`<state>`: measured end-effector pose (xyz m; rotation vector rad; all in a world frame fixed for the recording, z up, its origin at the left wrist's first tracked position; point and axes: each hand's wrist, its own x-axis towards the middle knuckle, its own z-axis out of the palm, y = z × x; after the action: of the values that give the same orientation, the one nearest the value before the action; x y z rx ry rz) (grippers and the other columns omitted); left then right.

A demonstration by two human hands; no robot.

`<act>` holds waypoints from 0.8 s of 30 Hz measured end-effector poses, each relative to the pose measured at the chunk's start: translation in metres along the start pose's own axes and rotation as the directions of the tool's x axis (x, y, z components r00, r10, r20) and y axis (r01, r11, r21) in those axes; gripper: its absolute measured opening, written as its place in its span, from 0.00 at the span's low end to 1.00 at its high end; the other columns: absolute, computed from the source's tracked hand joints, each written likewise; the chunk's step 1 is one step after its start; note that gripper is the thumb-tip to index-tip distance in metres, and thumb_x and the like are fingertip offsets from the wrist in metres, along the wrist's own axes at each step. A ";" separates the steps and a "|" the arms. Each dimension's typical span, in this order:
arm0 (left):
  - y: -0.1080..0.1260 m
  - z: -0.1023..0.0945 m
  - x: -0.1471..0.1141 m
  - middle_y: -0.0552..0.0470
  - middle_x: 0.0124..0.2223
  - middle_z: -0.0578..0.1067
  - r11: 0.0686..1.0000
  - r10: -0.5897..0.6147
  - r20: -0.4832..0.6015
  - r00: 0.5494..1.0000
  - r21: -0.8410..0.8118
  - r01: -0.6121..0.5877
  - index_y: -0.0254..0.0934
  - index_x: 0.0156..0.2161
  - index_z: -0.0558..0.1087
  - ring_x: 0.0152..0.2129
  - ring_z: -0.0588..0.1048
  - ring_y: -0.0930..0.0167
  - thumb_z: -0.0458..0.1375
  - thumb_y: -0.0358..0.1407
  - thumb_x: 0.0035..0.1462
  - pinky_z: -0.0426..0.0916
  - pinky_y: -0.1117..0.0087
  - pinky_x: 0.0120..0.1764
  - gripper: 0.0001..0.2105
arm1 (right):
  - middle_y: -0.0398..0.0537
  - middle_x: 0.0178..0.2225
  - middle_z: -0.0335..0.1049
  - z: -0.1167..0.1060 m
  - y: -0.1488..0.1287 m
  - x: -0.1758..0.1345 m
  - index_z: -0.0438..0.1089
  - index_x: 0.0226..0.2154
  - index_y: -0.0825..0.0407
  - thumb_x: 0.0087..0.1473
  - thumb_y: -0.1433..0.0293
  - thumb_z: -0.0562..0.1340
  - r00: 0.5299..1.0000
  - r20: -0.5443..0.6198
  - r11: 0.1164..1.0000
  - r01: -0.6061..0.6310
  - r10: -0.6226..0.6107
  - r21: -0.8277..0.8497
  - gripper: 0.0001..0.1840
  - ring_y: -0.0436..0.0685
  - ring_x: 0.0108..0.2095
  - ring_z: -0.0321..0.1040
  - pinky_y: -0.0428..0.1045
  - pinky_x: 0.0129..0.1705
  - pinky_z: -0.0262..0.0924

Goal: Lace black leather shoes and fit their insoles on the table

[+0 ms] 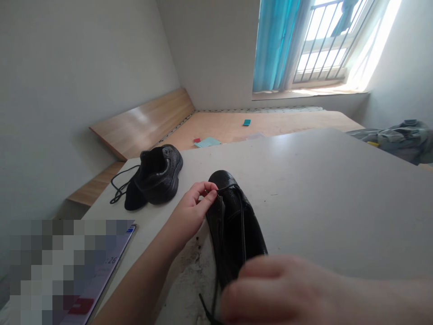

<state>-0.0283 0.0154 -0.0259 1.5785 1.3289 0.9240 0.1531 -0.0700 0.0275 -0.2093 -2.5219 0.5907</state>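
Note:
A black leather shoe (221, 178) lies on the white table with its toe pointing away from me and its opening towards me. My left hand (194, 205) is at the shoe's left side near the front eyelets, thumb and forefinger pinched on the black shoelace (242, 225). One stretch of that lace runs back over the opening to my right hand (267, 289), which is closed around it near the heel and slightly blurred. Its fingertips are partly hidden. A loose lace end hangs beside the heel, left of my right hand.
A second black shoe (162, 174), tongue out and lace trailing, rests at the table's (321, 194) far left. A phone-like screen (111, 266) lies at the lower left, partly pixelated. Behind are a wooden bed board (223, 122), a teal item (246, 122) and piled clothing (409, 140).

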 end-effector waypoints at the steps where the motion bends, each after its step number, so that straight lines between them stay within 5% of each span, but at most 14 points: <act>1: 0.000 0.001 0.000 0.51 0.34 0.72 1.000 0.029 -0.015 0.999 0.011 -0.029 0.38 0.37 0.69 0.32 0.71 0.68 0.54 0.41 0.57 0.66 0.67 0.37 0.09 | 0.45 0.31 0.71 -0.006 0.010 0.001 0.72 0.28 0.44 0.58 0.65 0.59 0.999 -0.034 0.999 -0.014 0.013 -0.035 0.08 0.54 0.36 0.66 0.50 0.40 0.65; 3: 0.000 0.001 -0.002 0.50 0.36 0.72 0.988 0.129 -0.048 0.990 0.094 -0.124 0.38 0.37 0.68 0.34 0.71 0.66 0.53 0.40 0.59 0.66 0.66 0.38 0.08 | 0.48 0.33 0.71 -0.018 0.037 0.002 0.70 0.30 0.49 0.60 0.68 0.57 0.975 -0.196 0.982 -0.134 0.107 -0.133 0.09 0.53 0.36 0.65 0.50 0.42 0.64; 6: 0.000 0.000 -0.004 0.50 0.37 0.72 0.901 0.337 -0.074 0.939 0.316 -0.298 0.39 0.38 0.68 0.37 0.71 0.66 0.50 0.39 0.63 0.65 0.65 0.42 0.07 | 0.50 0.38 0.69 -0.027 0.080 0.000 0.71 0.37 0.51 0.61 0.68 0.56 0.826 -0.410 0.900 -0.435 0.387 -0.025 0.09 0.55 0.41 0.65 0.51 0.42 0.63; 9: 0.000 -0.003 -0.006 0.51 0.36 0.72 0.835 0.431 -0.089 0.898 0.418 -0.358 0.39 0.39 0.67 0.35 0.71 0.67 0.49 0.38 0.65 0.65 0.66 0.41 0.07 | 0.51 0.45 0.67 -0.025 0.110 -0.004 0.71 0.44 0.50 0.60 0.60 0.57 0.729 -0.246 0.769 -0.615 0.639 0.174 0.15 0.58 0.49 0.63 0.55 0.49 0.61; 12: 0.001 -0.003 -0.008 0.52 0.36 0.72 0.838 0.435 -0.092 0.896 0.405 -0.366 0.39 0.38 0.67 0.34 0.71 0.69 0.49 0.38 0.65 0.65 0.68 0.39 0.07 | 0.49 0.41 0.65 -0.020 0.119 -0.006 0.71 0.36 0.52 0.58 0.58 0.58 0.730 -0.119 0.719 -0.609 0.673 0.335 0.15 0.56 0.45 0.62 0.54 0.48 0.60; 15: 0.004 -0.002 -0.009 0.53 0.33 0.72 0.863 0.391 -0.079 0.917 0.377 -0.335 0.39 0.37 0.68 0.32 0.71 0.70 0.51 0.40 0.64 0.65 0.71 0.35 0.08 | 0.47 0.38 0.64 -0.021 0.116 -0.005 0.67 0.28 0.53 0.55 0.58 0.61 0.724 -0.135 0.682 -0.546 0.676 0.487 0.15 0.53 0.39 0.62 0.51 0.43 0.59; 20: 0.007 -0.008 -0.008 0.53 0.30 0.74 0.930 0.257 -0.087 0.962 0.294 -0.222 0.37 0.33 0.73 0.30 0.72 0.69 0.54 0.44 0.61 0.63 0.71 0.30 0.12 | 0.46 0.35 0.67 -0.041 0.124 -0.007 0.67 0.27 0.52 0.51 0.58 0.65 0.566 -0.176 0.445 -0.380 0.805 0.811 0.15 0.54 0.40 0.65 0.51 0.48 0.61; 24: 0.010 -0.016 -0.005 0.54 0.24 0.71 0.980 0.200 -0.182 0.963 0.035 -0.197 0.36 0.27 0.73 0.23 0.68 0.73 0.58 0.40 0.55 0.63 0.71 0.29 0.10 | 0.39 0.20 0.50 -0.065 0.144 -0.017 0.50 0.19 0.50 0.56 0.57 0.60 0.549 -0.140 0.368 -0.331 0.824 0.869 0.24 0.50 0.24 0.55 0.49 0.31 0.60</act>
<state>-0.0401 0.0122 -0.0108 1.6950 1.3228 1.2111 0.2061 0.0779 0.0043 -0.8986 -1.3038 1.5944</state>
